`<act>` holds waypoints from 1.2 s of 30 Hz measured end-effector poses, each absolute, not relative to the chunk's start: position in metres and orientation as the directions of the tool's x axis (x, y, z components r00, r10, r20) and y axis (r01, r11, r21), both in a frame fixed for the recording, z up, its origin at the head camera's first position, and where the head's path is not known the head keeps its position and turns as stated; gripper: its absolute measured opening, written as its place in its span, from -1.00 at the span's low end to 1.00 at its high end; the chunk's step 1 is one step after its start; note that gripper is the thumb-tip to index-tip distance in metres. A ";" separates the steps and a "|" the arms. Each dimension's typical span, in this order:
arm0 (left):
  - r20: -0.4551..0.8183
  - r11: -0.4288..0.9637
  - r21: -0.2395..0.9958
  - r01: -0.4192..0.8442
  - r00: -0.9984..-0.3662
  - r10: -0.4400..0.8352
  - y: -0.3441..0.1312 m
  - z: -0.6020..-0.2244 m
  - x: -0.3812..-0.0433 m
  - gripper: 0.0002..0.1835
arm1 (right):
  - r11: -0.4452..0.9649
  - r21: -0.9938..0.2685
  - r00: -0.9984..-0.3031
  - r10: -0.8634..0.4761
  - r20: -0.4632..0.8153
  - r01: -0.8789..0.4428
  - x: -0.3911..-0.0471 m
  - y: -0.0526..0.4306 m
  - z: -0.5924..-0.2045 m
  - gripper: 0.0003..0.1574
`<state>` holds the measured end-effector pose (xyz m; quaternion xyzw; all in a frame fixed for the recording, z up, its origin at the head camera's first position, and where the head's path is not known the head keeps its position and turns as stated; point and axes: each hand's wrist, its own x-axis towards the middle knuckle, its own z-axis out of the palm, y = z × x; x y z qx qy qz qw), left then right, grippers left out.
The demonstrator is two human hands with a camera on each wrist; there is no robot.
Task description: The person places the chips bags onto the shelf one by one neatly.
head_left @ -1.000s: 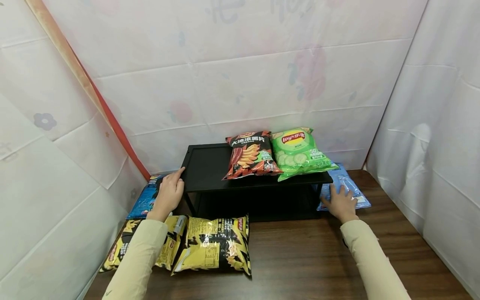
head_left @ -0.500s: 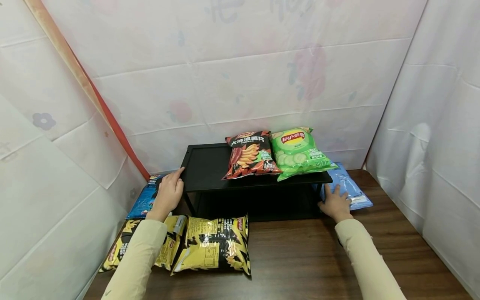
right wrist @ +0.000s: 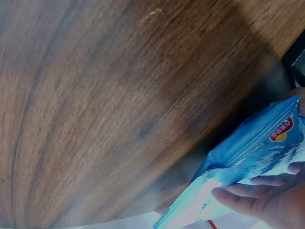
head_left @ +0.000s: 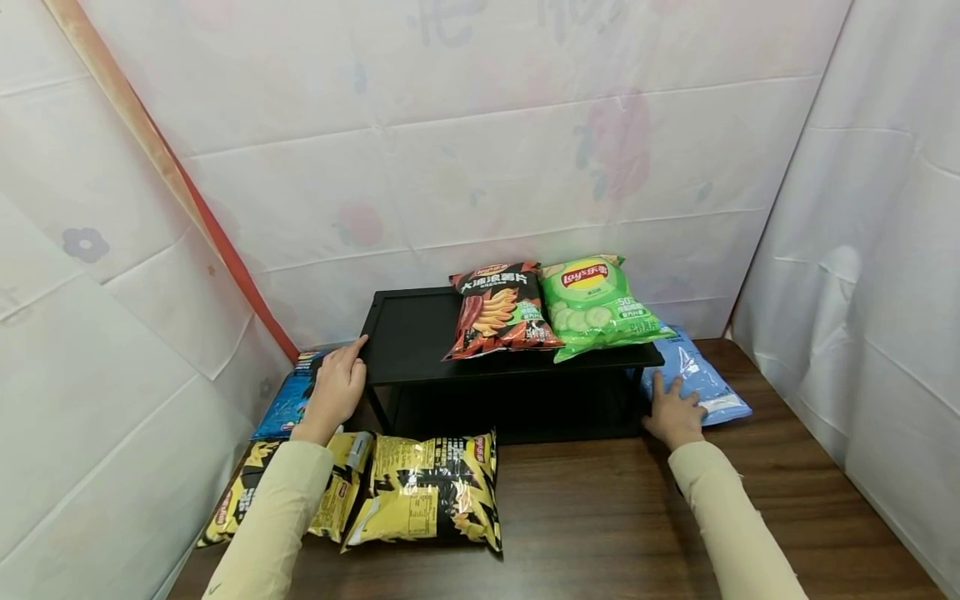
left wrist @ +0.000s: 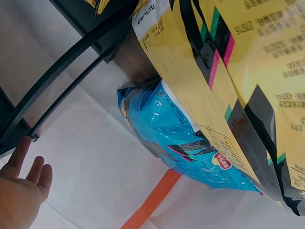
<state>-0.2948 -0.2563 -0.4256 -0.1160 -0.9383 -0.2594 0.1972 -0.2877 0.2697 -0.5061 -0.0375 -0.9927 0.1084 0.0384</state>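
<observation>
My left hand rests at the left edge of a black two-tier rack. Its fingers extend along the rack's corner and are fairly straight in the left wrist view. At the rack's right end, my right hand lies on a light-blue chip bag, fingers spread over its near part. The right wrist view shows these fingers against the bag's shiny side, with the thumb by its other edge. On the rack's top stand a red-and-black chip bag and a green one, side by side.
Yellow-and-black chip bags lie on the wooden table at the front left. A darker blue chip bag is left of the rack, partly behind my left hand. White printed cloth hangs behind and at both sides.
My right hand has shifted slightly left onto the light-blue bag, whose near end has moved toward me and right. The left hand stays at the rack.
</observation>
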 end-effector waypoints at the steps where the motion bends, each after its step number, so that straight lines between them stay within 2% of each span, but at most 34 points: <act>1: 0.431 0.838 0.441 0.320 -0.895 0.115 -0.256 -0.426 -0.295 -0.48 | 0.974 -0.216 -0.994 0.081 0.070 0.064 -0.287 0.270 -0.506 0.05; 7: 0.435 0.836 0.443 0.323 -0.893 0.114 -0.255 -0.424 -0.294 -0.49 | 0.974 -0.221 -0.996 0.063 0.070 0.046 -0.285 0.272 -0.502 0.00; 22: 0.427 0.836 0.449 0.316 -0.898 0.111 -0.256 -0.425 -0.295 -0.48 | 0.938 -0.341 -0.998 0.042 -0.053 0.058 -0.283 0.286 -0.478 -0.06; 36: 0.420 0.837 0.450 0.310 -0.901 0.107 -0.254 -0.424 -0.294 -0.48 | 0.922 -0.388 -0.999 0.009 -0.033 0.021 -0.282 0.297 -0.454 -0.05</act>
